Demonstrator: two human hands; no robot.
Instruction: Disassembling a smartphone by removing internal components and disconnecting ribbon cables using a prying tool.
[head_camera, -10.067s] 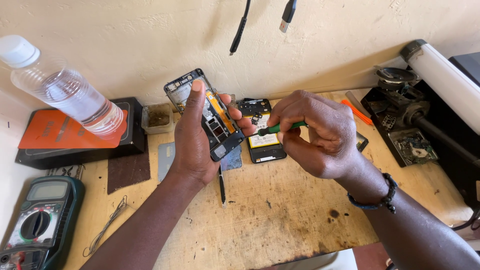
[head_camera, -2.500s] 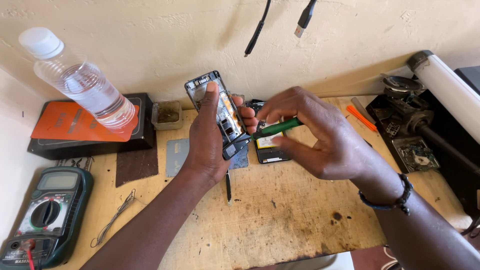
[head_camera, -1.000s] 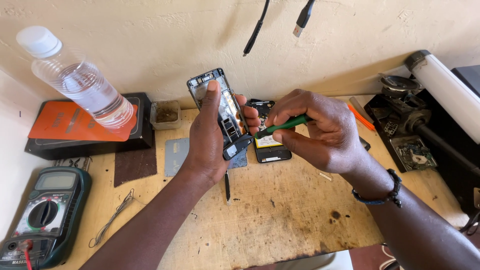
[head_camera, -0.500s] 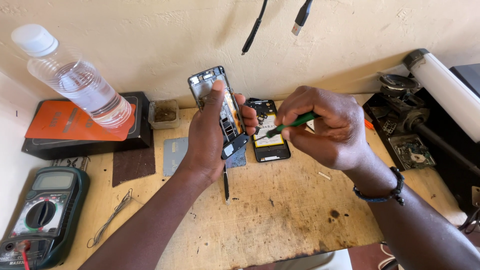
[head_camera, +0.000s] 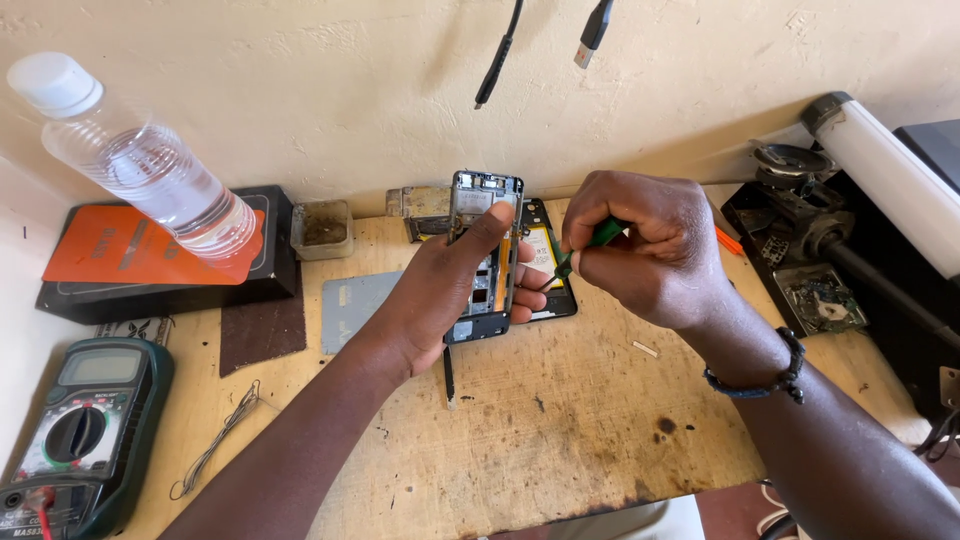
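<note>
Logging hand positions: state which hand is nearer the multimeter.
Left. The left hand grips the opened phone, mid-bench, right of the multimeter; the right hand is farther right.

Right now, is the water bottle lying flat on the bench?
No, the bottle stands on the orange-topped box, cap on.

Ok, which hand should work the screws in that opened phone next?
The right hand, probably: it already grips the green screwdriver, tip pointed at the opened phone. The left hand is fully occupied holding that phone upright.
</note>
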